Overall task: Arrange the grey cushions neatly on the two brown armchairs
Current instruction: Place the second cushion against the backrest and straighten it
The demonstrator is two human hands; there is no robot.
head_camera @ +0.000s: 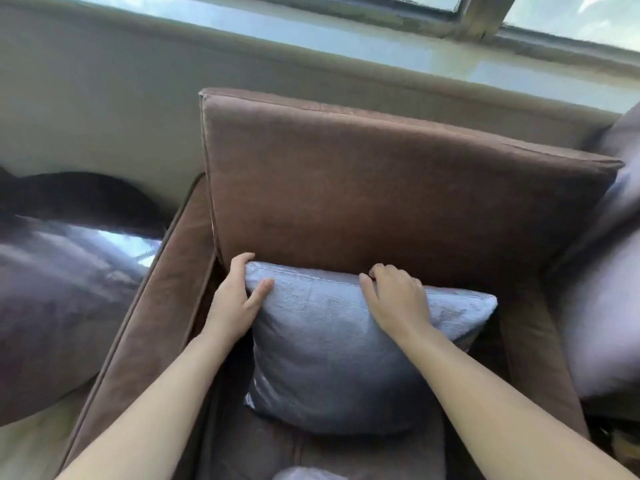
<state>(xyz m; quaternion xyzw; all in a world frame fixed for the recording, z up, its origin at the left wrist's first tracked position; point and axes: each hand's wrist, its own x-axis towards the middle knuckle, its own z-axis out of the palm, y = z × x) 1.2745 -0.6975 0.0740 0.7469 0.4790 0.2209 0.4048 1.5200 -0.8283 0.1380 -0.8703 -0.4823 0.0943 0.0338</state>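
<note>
A grey cushion (332, 355) stands upright on the seat of a brown armchair (398, 188), leaning toward its back cushion. My left hand (235, 299) grips the cushion's upper left corner, thumb on the front. My right hand (398, 301) holds the top edge near the middle, fingers curled over it. A second grey cushion (609, 282) shows blurred at the right edge, beside the armrest. The corner of another grey cushion (304, 474) peeks in at the bottom edge.
A dark glossy round table (59, 289) stands left of the chair's left armrest (152, 327). A beige wall (104, 98) and a window ledge (311, 36) run behind the chair.
</note>
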